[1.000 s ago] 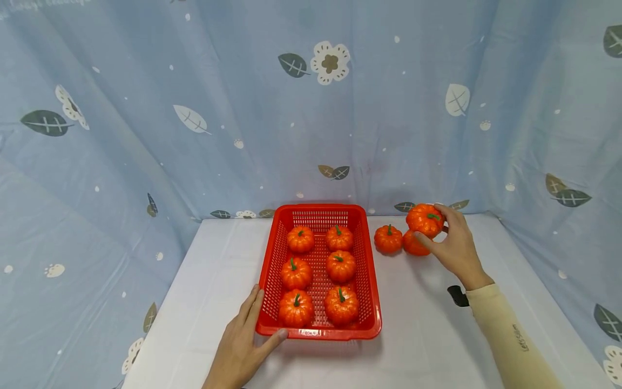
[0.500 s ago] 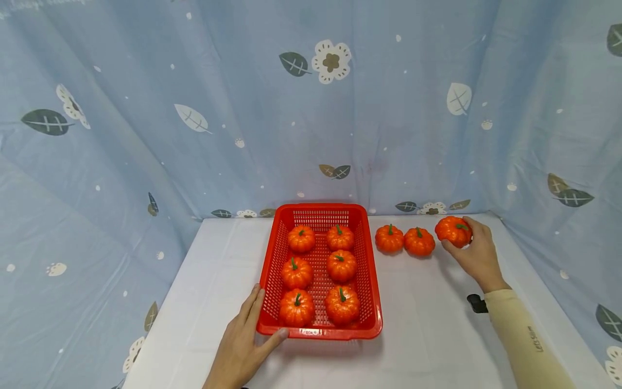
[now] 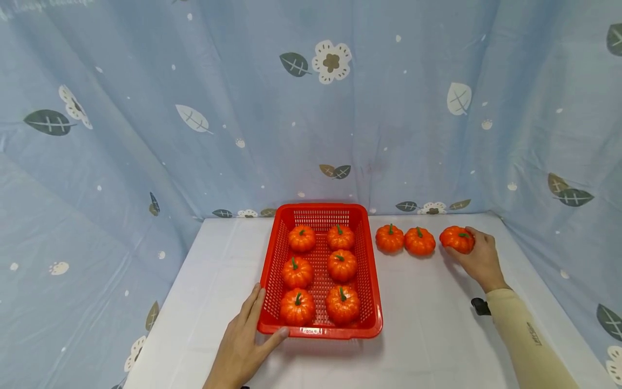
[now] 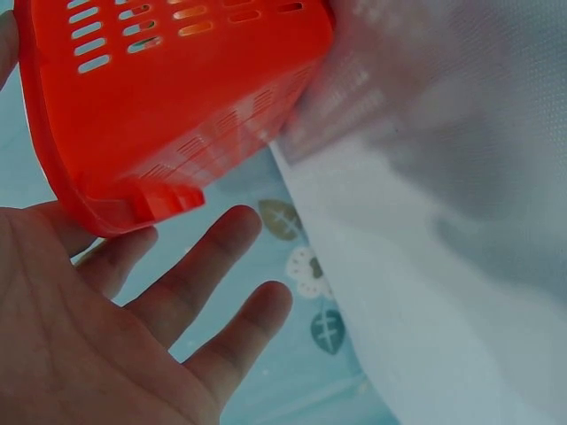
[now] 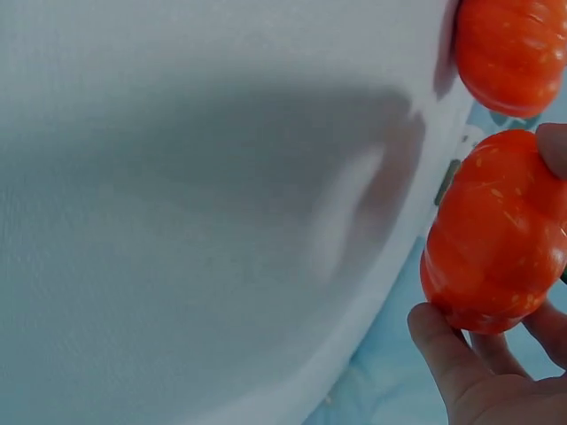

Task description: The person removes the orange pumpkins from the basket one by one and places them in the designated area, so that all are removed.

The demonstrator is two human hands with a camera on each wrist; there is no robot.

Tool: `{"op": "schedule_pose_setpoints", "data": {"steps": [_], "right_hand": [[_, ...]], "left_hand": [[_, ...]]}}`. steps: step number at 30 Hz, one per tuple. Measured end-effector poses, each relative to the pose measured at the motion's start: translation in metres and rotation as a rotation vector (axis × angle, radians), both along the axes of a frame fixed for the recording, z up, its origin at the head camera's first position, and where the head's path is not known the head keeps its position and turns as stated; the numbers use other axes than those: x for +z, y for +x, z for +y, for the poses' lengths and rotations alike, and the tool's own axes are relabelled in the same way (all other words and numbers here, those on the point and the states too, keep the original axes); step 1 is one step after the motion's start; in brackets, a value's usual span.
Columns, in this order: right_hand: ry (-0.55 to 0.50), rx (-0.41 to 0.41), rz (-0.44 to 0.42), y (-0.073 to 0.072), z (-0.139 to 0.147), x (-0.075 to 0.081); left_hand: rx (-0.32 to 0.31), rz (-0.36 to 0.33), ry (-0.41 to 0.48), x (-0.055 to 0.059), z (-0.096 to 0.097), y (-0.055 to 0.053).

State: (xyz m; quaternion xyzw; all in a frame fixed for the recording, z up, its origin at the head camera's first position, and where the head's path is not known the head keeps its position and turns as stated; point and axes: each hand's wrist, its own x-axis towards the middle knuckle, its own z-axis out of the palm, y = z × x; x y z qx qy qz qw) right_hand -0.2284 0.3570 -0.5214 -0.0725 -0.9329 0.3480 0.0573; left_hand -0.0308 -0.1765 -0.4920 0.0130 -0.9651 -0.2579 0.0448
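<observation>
At the right end of a row, my right hand (image 3: 480, 259) holds a small orange-red pumpkin (image 3: 457, 240) with a green stem between thumb and fingers. In the right wrist view the fingers and thumb lie around that pumpkin (image 5: 496, 235); whether its base touches the table I cannot tell. Two like pumpkins stand left of it, one in the middle (image 3: 420, 241) and one by the basket (image 3: 389, 239). My left hand (image 3: 240, 337) touches the near left corner of a red plastic basket (image 3: 318, 333), fingers extended and spread in the left wrist view. Several pumpkins sit inside, in two columns.
The white table (image 3: 427, 329) runs back to a blue curtain (image 3: 389, 108) printed with leaves and flowers. A dark object (image 3: 480, 306) shows beside the right wrist. Perforated walls surround the pumpkins in the basket.
My right hand has carried its pumpkin rightward from above the middle pumpkin, then lowered it at the row's right end. The left hand and the basket stay in place.
</observation>
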Motion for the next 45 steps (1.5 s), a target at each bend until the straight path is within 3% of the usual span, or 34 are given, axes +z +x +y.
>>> {"op": "schedule_pose_setpoints", "data": {"steps": [11,22,28,36,45], "right_hand": [[0.014,0.007,-0.084,-0.007,0.002,-0.012],[0.018,0.003,-0.113,-0.012,0.001,-0.018],[0.021,0.004,-0.127,-0.012,0.0,-0.017],[0.016,0.023,-0.134,-0.011,0.002,-0.015],[0.01,0.054,-0.088,-0.002,0.0,-0.005]], "left_hand": [[-0.007,0.02,-0.013,-0.001,0.001,-0.001],[-0.014,0.023,-0.013,0.002,0.001,0.0],[-0.028,0.067,-0.009,0.001,0.0,0.001],[-0.027,0.059,-0.006,0.001,0.0,0.001],[-0.05,0.133,-0.005,-0.003,-0.002,0.002]]}}
